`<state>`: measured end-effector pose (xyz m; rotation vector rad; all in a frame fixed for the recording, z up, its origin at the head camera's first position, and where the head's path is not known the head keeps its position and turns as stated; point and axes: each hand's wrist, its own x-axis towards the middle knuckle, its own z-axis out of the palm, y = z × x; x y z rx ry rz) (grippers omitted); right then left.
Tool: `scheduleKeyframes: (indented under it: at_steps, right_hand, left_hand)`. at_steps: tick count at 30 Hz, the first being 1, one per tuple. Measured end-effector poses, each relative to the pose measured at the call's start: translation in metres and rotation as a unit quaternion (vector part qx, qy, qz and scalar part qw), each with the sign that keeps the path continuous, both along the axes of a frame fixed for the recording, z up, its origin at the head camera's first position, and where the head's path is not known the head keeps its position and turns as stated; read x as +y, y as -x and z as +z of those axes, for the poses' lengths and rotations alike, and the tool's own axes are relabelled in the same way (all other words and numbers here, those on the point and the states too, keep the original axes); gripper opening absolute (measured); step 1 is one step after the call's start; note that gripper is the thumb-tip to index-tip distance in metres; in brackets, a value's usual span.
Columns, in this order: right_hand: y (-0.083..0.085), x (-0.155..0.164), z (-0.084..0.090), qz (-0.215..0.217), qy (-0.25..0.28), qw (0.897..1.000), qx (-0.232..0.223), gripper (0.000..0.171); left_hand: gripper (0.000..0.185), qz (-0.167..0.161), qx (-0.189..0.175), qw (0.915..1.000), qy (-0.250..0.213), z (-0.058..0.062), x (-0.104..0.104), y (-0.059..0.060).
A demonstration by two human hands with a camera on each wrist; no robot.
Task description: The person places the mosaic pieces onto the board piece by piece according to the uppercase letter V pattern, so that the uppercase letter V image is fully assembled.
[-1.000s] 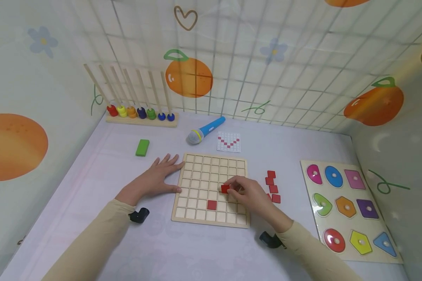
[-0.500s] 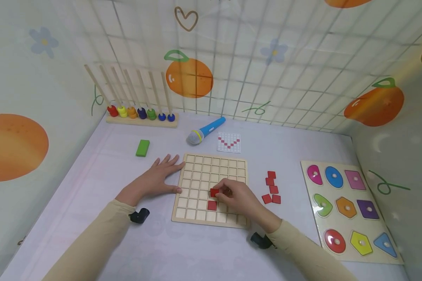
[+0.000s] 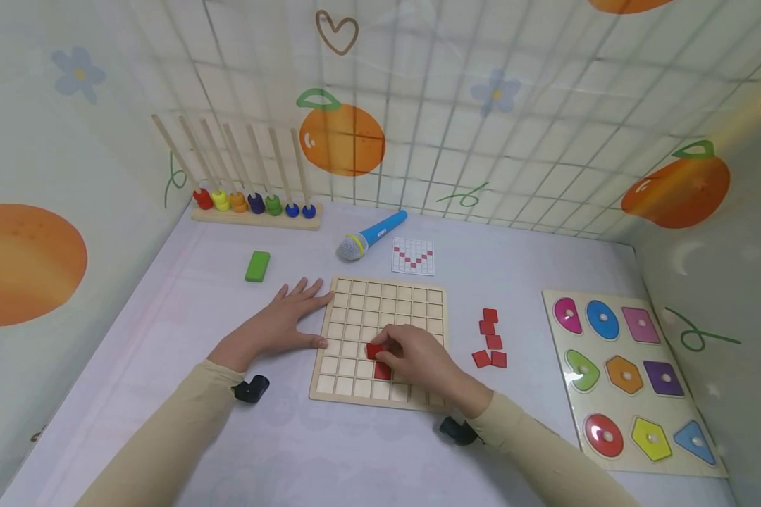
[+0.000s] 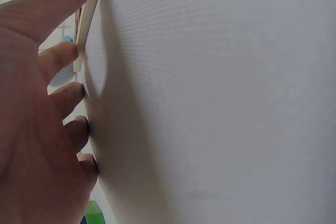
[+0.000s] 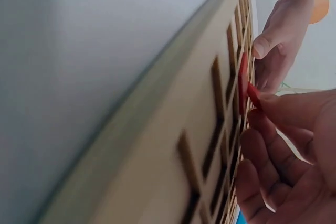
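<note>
Our right hand (image 3: 418,360) is pinching a red tile (image 3: 374,351) at its fingertips over the board (image 3: 380,310); our left hand (image 3: 279,325) is lying flat, bracing it.

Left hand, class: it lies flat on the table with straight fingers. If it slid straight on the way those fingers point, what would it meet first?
Probably the wooden grid board: the left hand points up and right, fingertips already at the board's near left corner. Exact contact is unclear.

A child's play corner, probably set up as a booth — soft walls (image 3: 495,141) printed with oranges, flowers and hearts rise beyond the hands, with a bead abacus (image 3: 254,204), toy microphone (image 3: 370,235) and shape puzzle (image 3: 628,373) on the table (image 3: 330,451).
</note>
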<state>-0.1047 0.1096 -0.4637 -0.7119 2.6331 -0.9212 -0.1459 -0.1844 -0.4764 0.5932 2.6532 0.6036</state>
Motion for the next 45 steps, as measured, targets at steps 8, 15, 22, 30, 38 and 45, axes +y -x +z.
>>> scheduleKeyframes:
  at_steps: [8,15,22,30,38,45]
  right_hand:
    - [0.002,-0.011,0.002,0.007,-0.025,1.000,-0.001,0.015]
    - [0.002,-0.016,0.002,0.008,-0.037,0.999,0.011,0.016]
    - [0.002,-0.018,0.000,0.010,-0.057,0.998,0.028,0.018]
    - [0.003,-0.017,-0.001,0.030,-0.058,0.997,0.051,0.020]
    - [0.003,-0.016,-0.003,0.042,-0.057,0.995,0.067,0.018]
    - [0.003,-0.016,-0.003,0.041,-0.058,0.995,0.067,0.019]
  left_hand:
    - [0.098,-0.005,0.004,1.0000,-0.006,0.001,0.000,-0.001]
    - [0.097,-0.007,0.008,0.9998,-0.014,0.002,-0.001,-0.001]
    - [0.097,-0.004,0.005,0.9998,-0.017,0.003,0.000,-0.001]
    - [0.097,-0.006,0.005,0.9998,-0.018,0.002,-0.001,-0.001]
    - [0.098,-0.003,0.004,0.9999,-0.013,0.002,-0.001,-0.001]
    - [0.098,-0.003,0.003,0.9999,-0.012,0.002,-0.001,-0.001]
